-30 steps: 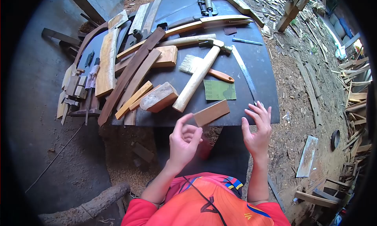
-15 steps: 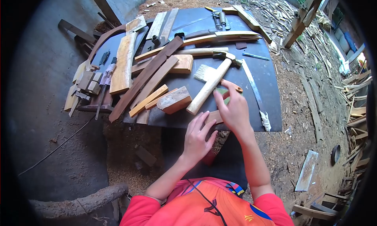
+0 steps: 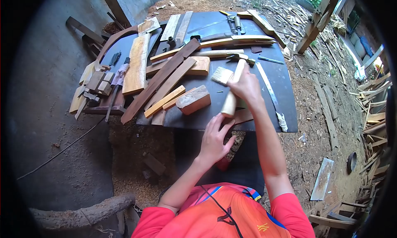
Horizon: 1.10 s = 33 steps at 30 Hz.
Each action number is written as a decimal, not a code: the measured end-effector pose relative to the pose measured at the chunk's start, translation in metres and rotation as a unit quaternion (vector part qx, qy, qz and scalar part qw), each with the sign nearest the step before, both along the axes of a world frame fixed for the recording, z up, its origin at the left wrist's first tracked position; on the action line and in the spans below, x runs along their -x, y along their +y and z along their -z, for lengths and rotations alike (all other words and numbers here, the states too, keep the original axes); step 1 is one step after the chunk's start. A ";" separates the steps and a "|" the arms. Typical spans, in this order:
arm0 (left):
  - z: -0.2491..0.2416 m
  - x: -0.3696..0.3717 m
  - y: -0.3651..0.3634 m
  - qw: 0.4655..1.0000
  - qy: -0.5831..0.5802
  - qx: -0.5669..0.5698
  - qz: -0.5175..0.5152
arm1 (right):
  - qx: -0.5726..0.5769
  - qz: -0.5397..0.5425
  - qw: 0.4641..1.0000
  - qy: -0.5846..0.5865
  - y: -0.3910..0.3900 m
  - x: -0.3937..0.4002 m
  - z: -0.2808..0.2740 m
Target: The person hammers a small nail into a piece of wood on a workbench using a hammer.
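Observation:
My right hand (image 3: pixel 247 87) is wrapped round the wooden handle of a hammer (image 3: pixel 230 102), just below its metal head. At the handle's lower end is my left hand (image 3: pixel 215 139), fingers apart, its fingertips close to the handle and to a flat wooden piece (image 3: pixel 243 115) at the table's near edge. Whether they touch is unclear. A brush with pale bristles (image 3: pixel 222 75) lies left of the hammer, its handle hidden by my right hand. Further left sits a short wooden block (image 3: pixel 193 100). A small dark piece (image 3: pixel 220 91) lies between block and hammer.
The dark table (image 3: pixel 271 124) also bears long planks (image 3: pixel 161 81), a thick wooden block (image 3: pixel 201 65), a metal ruler-like strip (image 3: pixel 269 87) at the right and a blue pencil-like stick (image 3: pixel 271 60). Several tools lie at the far side. A wooden post (image 3: pixel 316 25) stands beyond.
My right hand has moved up and closed round the hammer, which has shifted right and turned more upright. My left hand has moved slightly right and down. The camera view has shifted a little.

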<state>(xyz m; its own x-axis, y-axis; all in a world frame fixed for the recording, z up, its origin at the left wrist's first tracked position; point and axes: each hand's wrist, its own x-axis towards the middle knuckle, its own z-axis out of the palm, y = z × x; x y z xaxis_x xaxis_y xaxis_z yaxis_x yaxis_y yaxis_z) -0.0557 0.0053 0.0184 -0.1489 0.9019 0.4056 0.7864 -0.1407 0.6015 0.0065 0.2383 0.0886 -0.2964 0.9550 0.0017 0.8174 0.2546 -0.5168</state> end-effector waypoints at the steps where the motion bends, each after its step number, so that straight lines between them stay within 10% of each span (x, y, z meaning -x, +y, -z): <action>1: -0.001 0.001 0.000 1.000 0.001 -0.004 0.007 | -0.024 0.011 0.999 0.030 0.006 -0.009 0.003; 3: -0.002 0.004 -0.001 1.000 0.004 -0.007 0.021 | -0.066 0.031 0.993 0.091 0.020 -0.033 0.018; 9: 0.001 0.001 -0.001 1.000 0.010 -0.023 0.012 | 0.287 -0.024 0.890 0.355 0.025 -0.081 0.003; 20: 0.003 0.001 0.000 0.999 0.018 -0.034 0.005 | 0.274 -0.144 0.712 0.630 -0.073 -0.123 -0.052; 23: -0.006 0.003 0.002 0.999 0.027 -0.023 0.005 | 0.254 -0.063 0.832 0.489 -0.092 -0.150 -0.046; 29: -0.053 0.024 0.042 0.995 -0.096 0.006 -0.016 | 0.230 -0.041 0.864 0.446 -0.111 -0.164 -0.026; 33: -0.083 0.039 0.091 0.986 0.125 0.111 -0.019 | 0.155 0.012 0.901 0.405 -0.099 -0.147 0.010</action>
